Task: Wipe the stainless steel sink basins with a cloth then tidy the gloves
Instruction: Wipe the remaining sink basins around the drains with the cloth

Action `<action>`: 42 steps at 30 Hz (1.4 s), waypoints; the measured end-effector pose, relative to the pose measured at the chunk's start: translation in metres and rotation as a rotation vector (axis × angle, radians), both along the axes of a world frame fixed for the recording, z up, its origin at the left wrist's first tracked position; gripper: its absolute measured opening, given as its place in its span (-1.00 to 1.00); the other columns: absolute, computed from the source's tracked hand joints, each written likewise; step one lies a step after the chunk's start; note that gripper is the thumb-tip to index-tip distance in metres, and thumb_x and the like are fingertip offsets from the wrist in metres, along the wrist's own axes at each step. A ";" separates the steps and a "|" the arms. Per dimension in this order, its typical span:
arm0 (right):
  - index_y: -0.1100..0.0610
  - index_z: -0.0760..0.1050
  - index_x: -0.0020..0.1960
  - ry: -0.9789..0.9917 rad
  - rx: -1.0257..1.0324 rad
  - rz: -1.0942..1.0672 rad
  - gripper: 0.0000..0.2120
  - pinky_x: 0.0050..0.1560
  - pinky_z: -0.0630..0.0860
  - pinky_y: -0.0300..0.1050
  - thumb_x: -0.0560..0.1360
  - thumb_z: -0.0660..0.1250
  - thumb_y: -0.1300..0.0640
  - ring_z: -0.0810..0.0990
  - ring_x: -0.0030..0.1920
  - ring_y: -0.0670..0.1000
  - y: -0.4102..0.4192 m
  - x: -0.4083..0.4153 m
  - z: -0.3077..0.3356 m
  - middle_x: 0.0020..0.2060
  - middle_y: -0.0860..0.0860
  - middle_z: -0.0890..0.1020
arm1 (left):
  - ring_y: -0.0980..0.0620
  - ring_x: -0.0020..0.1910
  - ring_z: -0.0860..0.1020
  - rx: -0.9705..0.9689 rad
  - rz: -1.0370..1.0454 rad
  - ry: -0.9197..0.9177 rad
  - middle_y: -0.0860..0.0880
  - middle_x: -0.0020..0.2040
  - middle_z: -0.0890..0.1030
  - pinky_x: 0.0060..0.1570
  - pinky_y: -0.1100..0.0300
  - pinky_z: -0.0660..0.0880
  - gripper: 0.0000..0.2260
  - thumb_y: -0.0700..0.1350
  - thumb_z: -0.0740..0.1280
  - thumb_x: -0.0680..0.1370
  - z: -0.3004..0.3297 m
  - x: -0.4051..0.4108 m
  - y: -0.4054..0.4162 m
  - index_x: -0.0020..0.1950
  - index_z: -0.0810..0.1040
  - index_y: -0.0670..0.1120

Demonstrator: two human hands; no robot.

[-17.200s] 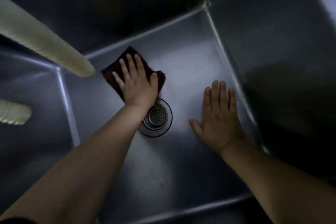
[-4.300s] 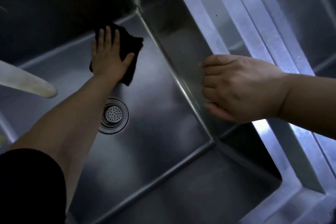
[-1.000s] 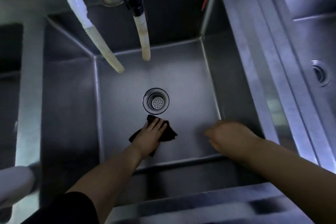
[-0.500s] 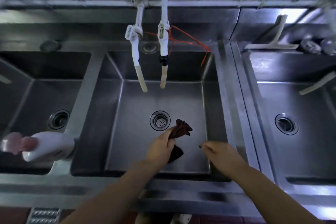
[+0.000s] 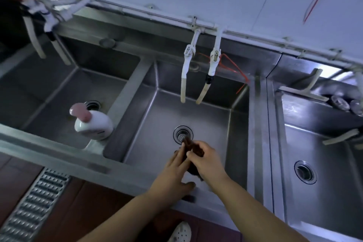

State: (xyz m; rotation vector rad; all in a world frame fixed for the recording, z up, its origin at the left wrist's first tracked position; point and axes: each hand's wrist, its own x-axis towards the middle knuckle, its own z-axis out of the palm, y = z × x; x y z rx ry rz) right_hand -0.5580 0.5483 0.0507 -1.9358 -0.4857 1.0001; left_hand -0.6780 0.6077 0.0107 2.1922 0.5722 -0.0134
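A dark brown cloth (image 5: 194, 148) is bunched between both my hands above the middle sink basin (image 5: 157, 116), near its drain (image 5: 182, 135). My right hand (image 5: 207, 160) has its fingers curled round the cloth from the right. My left hand (image 5: 174, 171) lies against the cloth's left side with straight fingers. The cloth's lower end hangs under my right hand. No gloves are in view.
A white pump bottle (image 5: 92, 122) with a pink top stands on the divider by the left basin (image 5: 59, 96). Two tap hoses (image 5: 193, 84) hang over the middle basin. The right basin (image 5: 318, 163) has a squeegee (image 5: 306, 90) behind it. A floor grate (image 5: 35, 208) runs lower left.
The cloth has come off the basin floor. My right hand has closed in and taken hold of it, while my left hand's fingers have straightened beside it. The view has swung left.
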 end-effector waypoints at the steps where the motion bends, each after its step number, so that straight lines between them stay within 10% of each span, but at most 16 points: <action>1: 0.05 0.49 0.23 0.002 0.017 0.006 -0.71 0.07 0.58 -0.09 0.51 0.32 0.17 0.58 0.08 0.00 0.005 -0.007 0.006 0.06 0.03 0.59 | 0.20 0.47 -0.12 0.000 0.018 -0.016 0.27 0.47 -0.36 0.21 0.17 0.46 -0.21 -0.08 0.31 0.50 0.004 -0.008 0.004 0.49 -0.17 0.27; 7: -0.14 0.50 0.11 -0.120 0.116 0.125 -0.77 0.00 0.51 -0.33 0.55 0.25 0.15 0.55 0.02 -0.19 0.043 -0.054 0.037 0.01 -0.15 0.58 | 0.27 0.35 0.23 0.027 0.258 -0.291 0.33 0.43 0.17 0.17 0.55 0.25 -0.36 -0.21 0.37 0.48 0.034 -0.073 0.048 0.38 0.20 0.30; 11: -0.23 0.49 -0.05 -0.206 0.166 0.185 -0.72 -0.21 0.39 -0.58 0.54 0.27 0.19 0.49 -0.11 -0.46 0.080 -0.114 0.061 -0.14 -0.31 0.55 | 0.21 0.20 0.44 -0.057 0.448 -0.351 0.25 0.19 0.48 0.16 0.24 0.44 -0.52 -0.18 0.38 0.49 0.056 -0.134 0.092 0.33 0.38 0.19; 19: -0.09 0.54 -0.02 -0.201 0.255 0.251 -0.75 -0.21 0.37 -0.62 0.52 0.27 0.26 0.50 -0.19 -0.45 0.167 -0.265 0.082 -0.17 -0.28 0.55 | 0.42 0.03 0.49 -0.094 0.566 -0.311 0.35 0.10 0.50 -0.01 0.27 0.48 -0.50 -0.10 0.37 0.50 0.074 -0.293 0.189 0.30 0.31 0.34; 27: -0.19 0.50 -0.15 -0.175 0.318 0.422 -0.63 -0.11 0.41 -0.54 0.52 0.27 0.32 0.53 -0.18 -0.42 0.242 -0.382 0.085 -0.23 -0.26 0.59 | 0.03 -0.04 0.61 -0.367 0.754 -0.427 -0.04 -0.03 0.65 -0.08 0.27 0.52 -0.72 -0.34 0.37 0.48 0.096 -0.400 0.263 0.11 0.53 -0.04; 34: -0.21 0.55 -0.09 -0.229 0.306 0.532 -0.59 -0.06 0.50 -0.33 0.45 0.28 0.34 0.59 -0.12 -0.25 0.301 -0.407 0.074 -0.19 -0.20 0.64 | -0.01 -0.17 0.60 -0.289 0.886 -0.442 -0.14 -0.14 0.64 -0.13 0.10 0.54 -0.75 -0.39 0.45 0.37 0.104 -0.431 0.315 -0.02 0.54 -0.18; 42: -0.11 0.57 0.06 -0.281 0.244 0.588 -0.69 -0.02 0.59 0.01 0.38 0.37 0.20 0.62 -0.09 -0.13 0.399 -0.381 0.056 -0.14 -0.11 0.67 | 0.25 -0.35 0.53 -0.128 0.818 -0.355 0.02 -0.30 0.59 -0.34 0.34 0.48 -0.73 -0.43 0.37 0.32 0.099 -0.409 0.409 -0.20 0.54 -0.05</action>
